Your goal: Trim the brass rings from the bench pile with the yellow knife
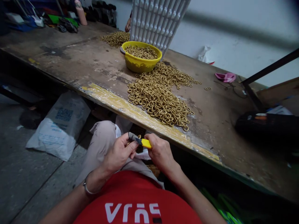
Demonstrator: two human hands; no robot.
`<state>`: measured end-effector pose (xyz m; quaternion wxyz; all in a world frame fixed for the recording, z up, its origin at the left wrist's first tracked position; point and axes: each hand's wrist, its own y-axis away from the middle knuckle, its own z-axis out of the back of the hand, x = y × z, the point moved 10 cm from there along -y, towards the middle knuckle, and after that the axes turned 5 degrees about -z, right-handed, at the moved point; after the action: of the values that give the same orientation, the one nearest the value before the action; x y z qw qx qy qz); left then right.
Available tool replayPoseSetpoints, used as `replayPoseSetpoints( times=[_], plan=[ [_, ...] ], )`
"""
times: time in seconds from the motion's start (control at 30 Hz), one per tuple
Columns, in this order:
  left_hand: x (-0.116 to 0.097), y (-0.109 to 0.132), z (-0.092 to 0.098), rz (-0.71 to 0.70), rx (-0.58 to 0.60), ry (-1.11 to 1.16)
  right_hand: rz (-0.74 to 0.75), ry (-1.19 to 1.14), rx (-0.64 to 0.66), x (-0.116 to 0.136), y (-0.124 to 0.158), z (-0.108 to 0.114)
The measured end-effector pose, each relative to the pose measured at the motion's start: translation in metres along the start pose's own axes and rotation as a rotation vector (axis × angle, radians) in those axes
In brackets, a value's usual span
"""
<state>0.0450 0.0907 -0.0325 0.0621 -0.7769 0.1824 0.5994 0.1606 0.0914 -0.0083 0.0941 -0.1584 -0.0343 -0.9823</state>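
Observation:
My right hand (161, 152) is closed around the yellow handle of a utility knife (146, 143), whose dark blade points left. Close to the blade tip, my left hand (121, 151) pinches a brass-coloured ring (128, 144), mostly hidden by the fingers. A grey wrap (132, 136) covers one left fingertip. Both hands are above my lap, just short of the table edge. On the table ahead lies a large heap of brass-coloured rings (158, 96). Behind it stands a yellow basin (142, 64) filled with more rings.
The worn wooden table (93, 65) has a taped front edge. A second ring pile (115, 39) lies farther back, near another person's hand (127, 25). A ribbed plastic panel (156, 23) stands behind the basin. Pink cloth (225, 77) lies right; a white sack (60, 124) sits on the floor.

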Motion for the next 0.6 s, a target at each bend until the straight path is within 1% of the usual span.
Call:
replayPoseSetpoints(
  times=[0.03, 0.13, 0.17, 0.2, 0.27, 0.33, 0.37, 0.47, 0.53, 0.6],
  plan=[
    [-0.001, 0.001, 0.000, 0.003, 0.018, 0.007, -0.040, 0.056, 0.022, -0.010, -0.004, -0.003],
    [0.000, 0.007, 0.000, 0.061, 0.070, 0.081, -0.243, 0.227, 0.073, -0.051, -0.016, -0.005],
    [0.002, 0.008, -0.001, 0.086, 0.087, 0.116, -0.287, 0.255, 0.070, -0.060, -0.020, -0.002],
    [0.005, 0.008, -0.002, 0.110, 0.098, 0.155, -0.297, 0.263, 0.062, -0.064, -0.026, 0.001],
    [0.013, 0.003, -0.001, 0.153, 0.082, 0.236, -0.226, 0.234, 0.019, -0.058, -0.045, 0.008],
    [0.026, -0.005, 0.003, 0.184, 0.023, 0.284, -0.141, 0.210, -0.020, -0.043, -0.070, 0.012],
    [0.033, -0.009, 0.007, 0.198, -0.011, 0.287, -0.122, 0.215, -0.038, -0.037, -0.084, 0.013],
    [0.047, -0.019, 0.017, 0.209, -0.092, 0.263, -0.123, 0.281, -0.060, -0.026, -0.130, 0.011],
    [0.048, -0.022, 0.023, 0.204, -0.106, 0.256, -0.134, 0.337, -0.054, -0.022, -0.156, 0.007],
    [0.045, -0.023, 0.027, 0.199, -0.094, 0.282, -0.149, 0.377, -0.033, -0.021, -0.175, 0.002]
  ],
)
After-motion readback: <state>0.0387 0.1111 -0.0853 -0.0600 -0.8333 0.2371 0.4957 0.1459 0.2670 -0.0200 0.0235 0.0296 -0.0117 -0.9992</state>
